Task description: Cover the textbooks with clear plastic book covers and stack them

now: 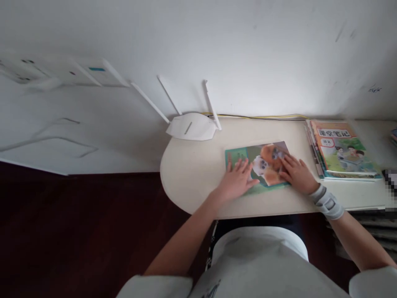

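A green booklet with a photo of orange and white furry animals on its cover lies flat and slightly turned on the pale table. My left hand rests on its left part, fingers spread. Over the right edge of the cover lies my right hand, its fingers stretched out flat. That wrist wears a grey strap. Both hands cover parts of the booklet, and neither one grips it.
A white router with three antennas stands at the table's rounded left end, by the wall. Yellow and black cables run along the wall. To the right sits a stack of books. Wall sockets are at upper left.
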The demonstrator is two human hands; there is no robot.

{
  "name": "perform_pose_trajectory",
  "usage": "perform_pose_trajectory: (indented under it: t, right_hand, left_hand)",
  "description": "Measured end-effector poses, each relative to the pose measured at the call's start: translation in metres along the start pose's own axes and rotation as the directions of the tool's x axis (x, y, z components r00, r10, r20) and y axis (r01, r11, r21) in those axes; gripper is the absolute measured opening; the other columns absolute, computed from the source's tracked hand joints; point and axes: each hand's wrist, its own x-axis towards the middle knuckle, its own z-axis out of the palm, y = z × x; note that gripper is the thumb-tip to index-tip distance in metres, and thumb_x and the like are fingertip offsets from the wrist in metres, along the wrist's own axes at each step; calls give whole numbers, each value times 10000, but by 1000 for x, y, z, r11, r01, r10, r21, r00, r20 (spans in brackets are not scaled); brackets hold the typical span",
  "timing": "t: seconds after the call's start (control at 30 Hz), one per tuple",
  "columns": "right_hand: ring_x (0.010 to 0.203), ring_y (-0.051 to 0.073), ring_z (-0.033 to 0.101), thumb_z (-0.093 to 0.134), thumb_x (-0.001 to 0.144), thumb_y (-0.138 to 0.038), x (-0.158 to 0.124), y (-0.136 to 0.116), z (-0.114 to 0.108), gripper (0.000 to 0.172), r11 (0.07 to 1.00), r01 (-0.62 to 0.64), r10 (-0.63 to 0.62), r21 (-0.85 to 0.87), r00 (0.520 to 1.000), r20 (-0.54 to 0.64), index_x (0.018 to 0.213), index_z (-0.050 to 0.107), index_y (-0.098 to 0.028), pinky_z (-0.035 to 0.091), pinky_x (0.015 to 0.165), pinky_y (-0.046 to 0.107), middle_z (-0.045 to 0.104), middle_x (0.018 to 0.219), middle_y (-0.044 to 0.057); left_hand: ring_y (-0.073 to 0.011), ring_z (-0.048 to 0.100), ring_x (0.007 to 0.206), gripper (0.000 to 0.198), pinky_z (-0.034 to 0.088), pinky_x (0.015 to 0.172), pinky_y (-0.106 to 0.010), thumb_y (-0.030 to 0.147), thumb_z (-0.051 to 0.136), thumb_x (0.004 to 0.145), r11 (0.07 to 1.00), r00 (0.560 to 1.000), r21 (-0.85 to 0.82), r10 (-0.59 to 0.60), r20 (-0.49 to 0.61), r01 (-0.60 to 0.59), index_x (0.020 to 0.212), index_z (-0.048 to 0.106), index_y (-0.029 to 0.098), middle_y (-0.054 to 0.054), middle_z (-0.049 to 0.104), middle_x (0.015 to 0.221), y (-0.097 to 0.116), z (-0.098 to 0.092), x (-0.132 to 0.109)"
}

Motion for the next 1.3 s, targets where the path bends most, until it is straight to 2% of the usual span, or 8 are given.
perform_pose_trajectory:
  t: [0.07,0.17,0.27,0.37,0.53,1.1,1.23,1.3]
  right_hand:
    - [1111,267,530,433,892,-415,17,21,-5,454,992,-129,129,5,991,30,1238,504,-130,405,888,388,524,1277,183]
    - [904,212,605,468,873,-403,54,50,-14,379,950,-288,280,117,957,82,1093,585,-117,420,770,287,644,1042,150]
    - [751,171,603,435,878,-417,95,67,-15,396,896,-384,357,224,922,152,869,664,-94,396,664,239,676,804,106]
    - [638,135,573,450,860,-402,124,74,-12,400,882,-395,358,256,916,180,785,681,-85,375,591,217,652,658,60]
    - [668,132,576,525,784,-238,133,71,-7,222,880,-411,384,236,910,156,840,676,-85,394,633,217,664,724,59]
    - [914,247,590,270,905,-136,108,37,8,283,915,-403,403,-13,915,33,1098,471,-86,410,743,328,598,989,181]
    - [903,240,592,257,916,-152,108,37,9,273,910,-413,414,-46,910,16,1073,473,-93,413,726,315,604,973,159]
    - [899,240,594,254,918,-157,108,37,9,273,908,-415,416,-56,909,14,1067,474,-92,413,722,313,606,970,159]
  left_hand:
    - [-350,321,1311,628,304,1001,-501,511,377,878,983,980,-18,-185,-75,184,1359,367,108,-207,354,1427,-31,-15,7]
    - [-307,531,1107,501,409,867,-381,433,403,875,874,860,-121,-486,-158,471,1204,508,70,-225,571,1194,-71,-36,22]
    - [-259,619,841,404,427,709,-310,482,436,845,822,833,-196,-551,-42,534,848,646,137,-138,680,838,-94,-43,38]
    - [-215,614,754,321,406,643,-272,450,505,813,837,857,-232,-515,-29,495,727,636,170,-89,685,790,-100,-39,51]
    - [-182,601,797,157,399,679,-257,300,527,800,844,858,-271,-504,-104,463,790,632,183,-59,687,877,-94,-30,58]
    - [-284,597,935,291,435,796,-398,203,361,878,853,839,-169,-519,-164,494,1107,514,109,-188,634,994,-66,-27,59]
    - [-313,359,1281,498,319,997,-461,261,364,903,938,904,-33,-342,-257,346,1368,292,101,-221,376,1395,-31,-32,41]
    - [-339,201,1363,553,217,1052,-528,357,310,927,980,968,34,-190,-167,198,1411,234,102,-207,245,1478,-4,-28,31]
